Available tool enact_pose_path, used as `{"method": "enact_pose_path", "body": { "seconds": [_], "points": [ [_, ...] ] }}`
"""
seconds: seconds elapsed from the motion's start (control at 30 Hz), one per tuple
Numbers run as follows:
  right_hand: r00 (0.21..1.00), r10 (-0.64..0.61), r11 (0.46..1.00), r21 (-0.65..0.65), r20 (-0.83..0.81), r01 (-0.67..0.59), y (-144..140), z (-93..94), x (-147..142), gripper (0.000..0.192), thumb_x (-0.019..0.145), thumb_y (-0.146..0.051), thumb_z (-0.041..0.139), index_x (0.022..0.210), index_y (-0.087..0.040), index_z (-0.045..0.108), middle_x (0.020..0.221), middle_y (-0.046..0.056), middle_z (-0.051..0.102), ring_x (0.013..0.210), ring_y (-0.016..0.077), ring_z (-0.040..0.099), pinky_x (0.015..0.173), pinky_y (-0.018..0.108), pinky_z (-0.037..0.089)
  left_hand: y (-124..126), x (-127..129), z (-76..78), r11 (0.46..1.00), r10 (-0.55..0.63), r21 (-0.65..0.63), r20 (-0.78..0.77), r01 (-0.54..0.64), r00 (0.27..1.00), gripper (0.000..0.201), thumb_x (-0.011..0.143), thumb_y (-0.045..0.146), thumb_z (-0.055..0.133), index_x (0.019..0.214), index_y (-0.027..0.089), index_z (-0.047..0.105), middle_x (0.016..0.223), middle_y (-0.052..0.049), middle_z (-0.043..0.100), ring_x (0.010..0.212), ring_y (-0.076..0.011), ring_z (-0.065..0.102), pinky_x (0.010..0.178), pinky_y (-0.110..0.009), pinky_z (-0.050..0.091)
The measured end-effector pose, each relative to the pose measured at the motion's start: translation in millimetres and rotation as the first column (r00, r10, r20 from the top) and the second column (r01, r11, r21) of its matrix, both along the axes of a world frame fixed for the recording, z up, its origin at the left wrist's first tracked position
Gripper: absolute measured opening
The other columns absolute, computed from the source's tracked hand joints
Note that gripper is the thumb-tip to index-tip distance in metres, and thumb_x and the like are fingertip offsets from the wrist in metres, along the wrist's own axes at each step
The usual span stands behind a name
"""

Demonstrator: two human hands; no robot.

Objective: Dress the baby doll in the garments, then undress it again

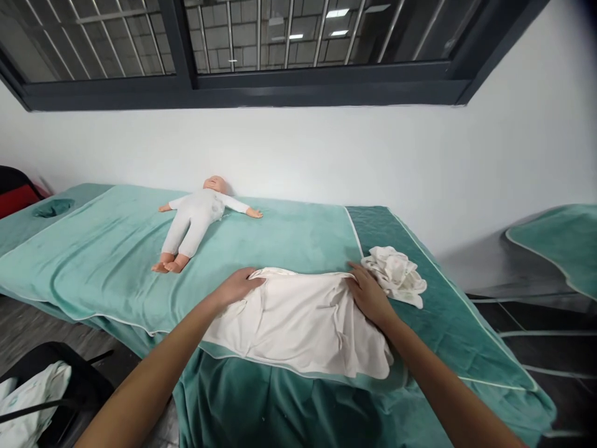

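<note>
A white cloth (303, 323) lies spread near the front edge of a bed covered in teal towelling (107, 249). My left hand (240, 285) rests flat on the cloth's far left corner, fingers together. My right hand (368, 294) presses on its far right edge. A baby doll in a white suit (198, 218) lies on its back farther along the bed, arms out, apart from both hands. A crumpled white cloth (395, 274) sits just right of my right hand, close to it.
A white wall and a dark-framed window (233, 81) run behind the bed. A dark chair with white fabric (32, 392) stands at the lower left. Another teal-covered bed (559, 242) is at the right, across a gap of dark floor.
</note>
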State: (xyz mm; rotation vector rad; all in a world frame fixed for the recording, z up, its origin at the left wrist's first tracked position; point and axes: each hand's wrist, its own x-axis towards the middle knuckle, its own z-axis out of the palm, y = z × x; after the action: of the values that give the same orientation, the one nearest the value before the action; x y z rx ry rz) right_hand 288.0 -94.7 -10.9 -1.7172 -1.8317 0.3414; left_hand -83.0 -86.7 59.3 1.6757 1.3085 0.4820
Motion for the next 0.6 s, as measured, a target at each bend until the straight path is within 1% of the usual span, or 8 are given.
{"method": "enact_pose_path", "body": {
  "seconds": [0.07,0.13,0.23,0.3,0.33,0.43,0.53,0.6],
  "points": [
    [0.998,-0.045,0.999,-0.007,0.041,0.045,-6.7,-0.2,5.1,0.027,0.092,-0.038,0.036,0.091,-0.026,0.059,0.14,0.014,0.054,0.138,0.029,0.046,0.116,0.049,0.035,-1.6,5.6,-1.6,0.999,0.009,0.044,-0.028,-0.008,1.0,0.033,0.084,0.053,0.051,0.081,0.021,0.057,0.084,0.0,0.066,0.079,-0.02,0.059,0.07,-0.028,0.043],
    [0.998,-0.051,0.999,-0.007,0.04,0.051,-12.1,5.3,5.6,0.029,0.092,-0.039,0.037,0.093,-0.024,0.061,0.135,0.017,0.058,0.134,0.031,0.05,0.113,0.049,0.038,-0.9,7.9,-2.5,0.994,0.028,0.103,-0.051,-0.023,0.998,0.028,0.085,0.048,0.049,0.081,0.021,0.057,0.085,0.0,0.065,0.081,-0.0198,0.059,0.073,-0.029,0.043],
    [0.998,-0.053,0.997,-0.065,-0.02,0.052,-17.4,27.6,-1.2,0.032,0.091,-0.041,0.04,0.101,-0.021,0.063,0.114,0.014,0.069,0.111,0.0318,0.063,0.096,0.047,0.049,2.5,4.6,4.3,0.983,0.053,0.178,-0.03,-0.047,0.998,0.027,0.087,0.045,0.046,0.085,0.021,0.059,0.087,0.0,0.066,0.085,-0.0196,0.06,0.076,-0.028,0.044],
    [0.991,-0.106,0.992,-0.083,-0.078,0.1,-18.0,48.6,-7.5,0.034,0.089,-0.044,0.043,0.103,-0.021,0.064,0.101,0.009,0.071,0.095,0.0289,0.067,0.084,0.042,0.051,5.3,-0.6,17.7,0.968,0.091,0.24,-0.031,-0.081,0.995,0.029,0.088,0.047,0.046,0.085,0.021,0.059,0.087,0.0,0.066,0.085,-0.0196,0.06,0.077,-0.028,0.044],
    [0.987,-0.126,0.99,-0.07,-0.095,0.12,-16.9,59.5,-10.3,0.034,0.088,-0.044,0.045,0.103,-0.021,0.065,0.098,0.008,0.072,0.092,0.0274,0.066,0.082,0.04,0.05,7.0,-3.6,26.7,0.957,0.112,0.274,-0.047,-0.095,0.993,0.03,0.088,0.048,0.045,0.084,0.021,0.059,0.086,0.0,0.066,0.085,-0.0197,0.06,0.077,-0.028,0.044],
    [0.99,-0.118,0.993,-0.022,-0.077,0.117,-5.9,88.3,-15.3,0.032,0.087,-0.042,0.048,0.102,-0.021,0.066,0.1,0.006,0.072,0.093,0.0248,0.066,0.08,0.034,0.048,16.7,-12.5,56.4,0.936,0.151,0.34,-0.163,-0.088,0.975,0.034,0.088,0.051,0.045,0.08,0.021,0.058,0.085,-0.001,0.067,0.084,-0.0209,0.061,0.076,-0.029,0.043],
    [0.998,-0.06,0.997,-0.056,-0.001,0.06,18.8,107.8,-16.7,0.03,0.087,-0.04,0.048,0.099,-0.021,0.068,0.099,0.006,0.073,0.089,0.024,0.065,0.076,0.032,0.046,38.4,-19.2,77.0,0.952,0.164,0.297,-0.305,-0.07,0.938,0.039,0.087,0.056,0.046,0.08,0.02,0.06,0.094,-0.005,0.07,0.088,-0.0238,0.063,0.075,-0.031,0.044],
    [0.998,-0.013,0.996,-0.093,0.063,0.019,40.3,114.6,-19.3,0.03,0.088,-0.038,0.047,0.099,-0.021,0.069,0.099,0.007,0.072,0.09,0.024,0.065,0.077,0.032,0.046,57.5,-20.9,80.7,0.958,0.207,0.266,-0.372,-0.11,0.905,0.04,0.085,0.058,0.049,0.087,0.02,0.063,0.105,-0.008,0.071,0.097,-0.0263,0.065,0.079,-0.031,0.045]
  ]
}}
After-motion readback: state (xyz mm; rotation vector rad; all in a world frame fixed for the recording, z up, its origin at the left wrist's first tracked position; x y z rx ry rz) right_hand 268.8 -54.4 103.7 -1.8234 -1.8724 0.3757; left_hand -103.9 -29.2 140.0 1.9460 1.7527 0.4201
